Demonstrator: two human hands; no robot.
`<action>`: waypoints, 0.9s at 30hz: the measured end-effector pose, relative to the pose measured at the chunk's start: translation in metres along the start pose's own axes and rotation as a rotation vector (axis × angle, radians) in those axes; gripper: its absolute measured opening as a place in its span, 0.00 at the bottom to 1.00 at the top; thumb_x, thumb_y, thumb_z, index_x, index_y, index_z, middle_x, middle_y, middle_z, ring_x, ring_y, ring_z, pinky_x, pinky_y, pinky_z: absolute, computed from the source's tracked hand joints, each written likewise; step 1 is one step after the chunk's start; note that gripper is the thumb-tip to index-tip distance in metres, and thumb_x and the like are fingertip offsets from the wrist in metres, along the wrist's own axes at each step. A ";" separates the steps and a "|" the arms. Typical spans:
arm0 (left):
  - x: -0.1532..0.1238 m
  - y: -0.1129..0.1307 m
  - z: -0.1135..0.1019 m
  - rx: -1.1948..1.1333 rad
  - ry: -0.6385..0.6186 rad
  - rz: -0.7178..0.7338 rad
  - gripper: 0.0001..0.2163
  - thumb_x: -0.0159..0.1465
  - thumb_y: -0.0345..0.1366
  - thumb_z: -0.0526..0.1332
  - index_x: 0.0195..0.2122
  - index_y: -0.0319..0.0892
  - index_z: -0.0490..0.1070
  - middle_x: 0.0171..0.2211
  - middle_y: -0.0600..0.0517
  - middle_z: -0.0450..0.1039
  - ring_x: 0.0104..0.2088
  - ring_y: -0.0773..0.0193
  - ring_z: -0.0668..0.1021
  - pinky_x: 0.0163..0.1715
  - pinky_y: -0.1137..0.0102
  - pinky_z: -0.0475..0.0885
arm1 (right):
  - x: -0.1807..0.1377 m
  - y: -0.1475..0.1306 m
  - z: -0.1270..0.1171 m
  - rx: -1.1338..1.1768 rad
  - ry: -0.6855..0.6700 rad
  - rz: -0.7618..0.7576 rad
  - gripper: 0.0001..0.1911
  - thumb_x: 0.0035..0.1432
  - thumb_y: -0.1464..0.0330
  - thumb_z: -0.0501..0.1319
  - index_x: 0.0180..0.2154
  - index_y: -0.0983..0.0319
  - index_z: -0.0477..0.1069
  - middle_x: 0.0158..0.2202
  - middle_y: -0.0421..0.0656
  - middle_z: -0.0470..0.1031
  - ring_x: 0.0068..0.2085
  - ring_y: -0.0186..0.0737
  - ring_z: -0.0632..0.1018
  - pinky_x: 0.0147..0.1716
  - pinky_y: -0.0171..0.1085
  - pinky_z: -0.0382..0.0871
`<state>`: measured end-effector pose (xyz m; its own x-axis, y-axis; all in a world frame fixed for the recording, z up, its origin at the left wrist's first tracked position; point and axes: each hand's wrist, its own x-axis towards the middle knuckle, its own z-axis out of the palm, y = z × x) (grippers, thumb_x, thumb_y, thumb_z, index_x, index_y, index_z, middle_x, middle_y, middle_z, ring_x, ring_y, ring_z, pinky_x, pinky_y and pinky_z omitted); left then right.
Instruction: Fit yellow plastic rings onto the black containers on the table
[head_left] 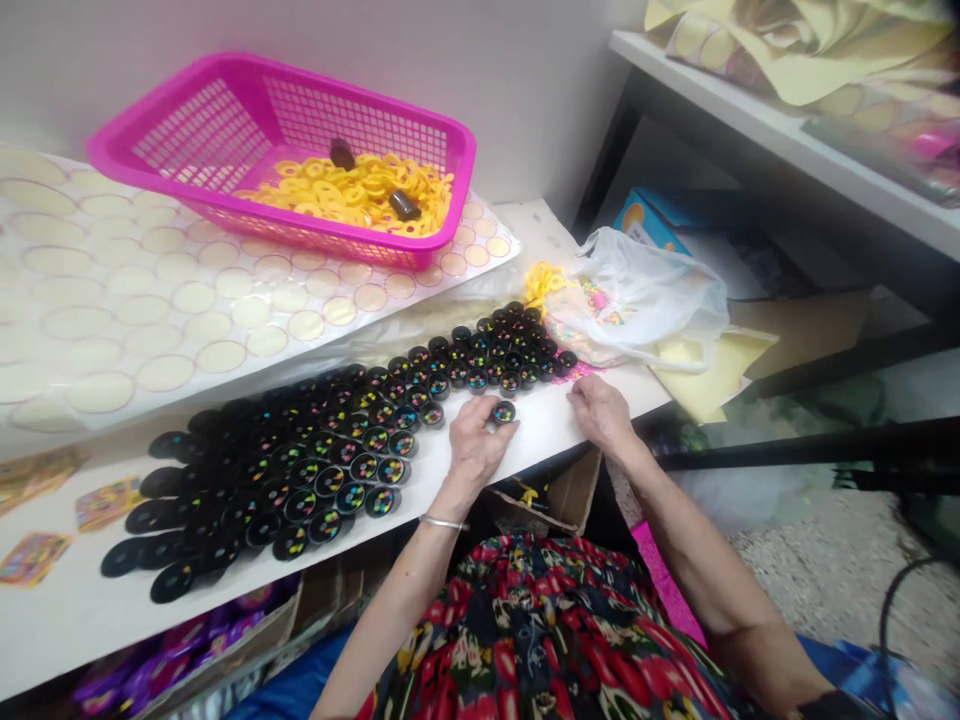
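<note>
Black, round plastic cup with coloured bits inside (504, 411) sits between the thumb and fingers of the left hand (474, 447), its open top up, over the white tabletop (538, 432). Should that hold slacken or tip, the bits might spill if they are loose. The knuckles are near the crowded rows of similar black cups (330, 482), so a sideways knock could topple 1 or more, and those by the front edge might fall off. Small, bright pink pieces (579, 372) beside the translucent white plastic bag (637, 300) could scatter if the right hand (604, 415) brushed them. Its fingers curl inward just beside them; whether the tips meet or pinch anything, I cannot tell. The left forearm, with a thin silver metal bangle (444, 523) at the wrist, slants inward; the right forearm angles in from the lower right, elbow bent
</note>
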<state>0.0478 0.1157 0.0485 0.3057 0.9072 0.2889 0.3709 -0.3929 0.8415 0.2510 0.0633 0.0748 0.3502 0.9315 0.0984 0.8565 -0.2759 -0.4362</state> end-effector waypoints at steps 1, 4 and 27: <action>0.000 0.000 0.000 0.001 -0.008 -0.006 0.10 0.49 0.32 0.65 0.34 0.42 0.72 0.30 0.52 0.71 0.33 0.64 0.72 0.33 0.70 0.67 | -0.002 -0.006 0.000 0.029 0.014 -0.052 0.05 0.53 0.70 0.54 0.29 0.61 0.68 0.29 0.43 0.69 0.31 0.39 0.70 0.30 0.35 0.60; -0.002 0.000 0.001 0.009 -0.020 -0.016 0.11 0.49 0.33 0.66 0.35 0.43 0.73 0.31 0.53 0.72 0.32 0.64 0.72 0.34 0.70 0.67 | -0.008 -0.029 0.003 0.222 0.016 -0.285 0.05 0.57 0.70 0.53 0.30 0.61 0.66 0.29 0.42 0.67 0.32 0.37 0.70 0.32 0.34 0.62; -0.002 0.002 -0.005 0.021 -0.053 0.042 0.08 0.52 0.29 0.60 0.34 0.42 0.73 0.31 0.52 0.74 0.34 0.63 0.72 0.36 0.68 0.67 | -0.005 -0.094 0.003 -0.244 -0.218 -0.585 0.11 0.58 0.76 0.50 0.32 0.65 0.70 0.32 0.46 0.70 0.31 0.37 0.69 0.28 0.34 0.57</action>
<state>0.0437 0.1140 0.0518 0.3673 0.8809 0.2985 0.3752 -0.4340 0.8191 0.1676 0.0856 0.1125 -0.2607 0.9634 0.0631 0.9521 0.2674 -0.1486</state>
